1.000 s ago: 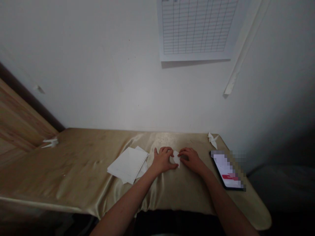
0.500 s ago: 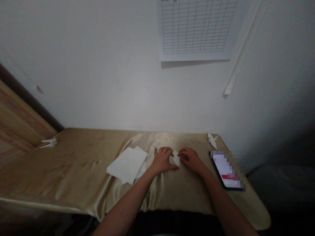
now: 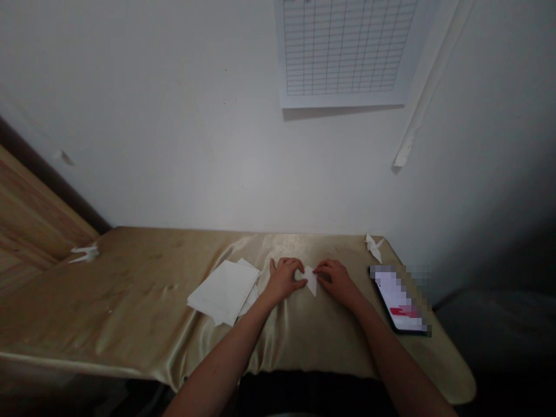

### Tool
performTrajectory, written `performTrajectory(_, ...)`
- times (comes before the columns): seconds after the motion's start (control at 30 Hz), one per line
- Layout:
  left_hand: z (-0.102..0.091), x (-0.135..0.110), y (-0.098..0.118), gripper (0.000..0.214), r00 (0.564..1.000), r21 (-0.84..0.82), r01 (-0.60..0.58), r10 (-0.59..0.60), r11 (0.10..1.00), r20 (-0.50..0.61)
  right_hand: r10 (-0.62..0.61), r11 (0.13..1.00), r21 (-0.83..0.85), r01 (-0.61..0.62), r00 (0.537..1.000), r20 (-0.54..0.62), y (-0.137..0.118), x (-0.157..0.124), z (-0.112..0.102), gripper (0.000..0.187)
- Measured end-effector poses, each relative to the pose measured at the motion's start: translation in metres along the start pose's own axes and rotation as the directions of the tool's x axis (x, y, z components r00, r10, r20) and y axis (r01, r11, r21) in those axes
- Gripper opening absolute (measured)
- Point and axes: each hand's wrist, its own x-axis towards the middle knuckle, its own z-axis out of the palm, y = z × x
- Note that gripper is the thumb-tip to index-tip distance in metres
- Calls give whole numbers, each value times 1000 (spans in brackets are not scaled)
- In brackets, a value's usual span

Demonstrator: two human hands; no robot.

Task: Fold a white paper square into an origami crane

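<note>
Since the earlier frame the left hand [image 3: 284,279] has drawn its thumb back off the lower edge of the small folded paper [image 3: 310,279], so a sharp downward point of the piece now shows bare. That paper is white, creased flat and roughly triangular (too small to read its folds), and it sits between the two hands near the back of the table, on a golden satin cloth [image 3: 130,289] that is glossy and rumpled into soft ridges. The left hand's fingers are curled in, their tips closed on the paper's left edge; the right hand [image 3: 336,281] lies palm down with its fingertips closed on the right edge. Whether the piece is lifted off the cloth or pressed against it, I cannot tell. Just left of the left hand lies a loose stack of white sheets [image 3: 226,291], rectangular and fanned askew. A dark phone [image 3: 399,298] with a lit screen lies right of the right hand, apart from it. One folded white crane [image 3: 374,246] stands at the far right corner and another [image 3: 84,253] at the far left edge. A gridded chart [image 3: 345,49] hangs on the pale wall above.
</note>
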Motion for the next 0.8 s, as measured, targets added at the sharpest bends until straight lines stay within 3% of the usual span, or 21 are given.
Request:
performTrajectory(0.2, 0, 4, -1, 11, 1000, 19, 1, -1, 1000, -24, -21, 1000, -3, 21, 1000, 1, 4, 1, 2, 24)
performTrajectory(0.8, -8, 2, 6, 14, 999, 72, -34, 31, 997, 41, -41, 999, 14, 41, 999, -11, 10, 1, 5, 24)
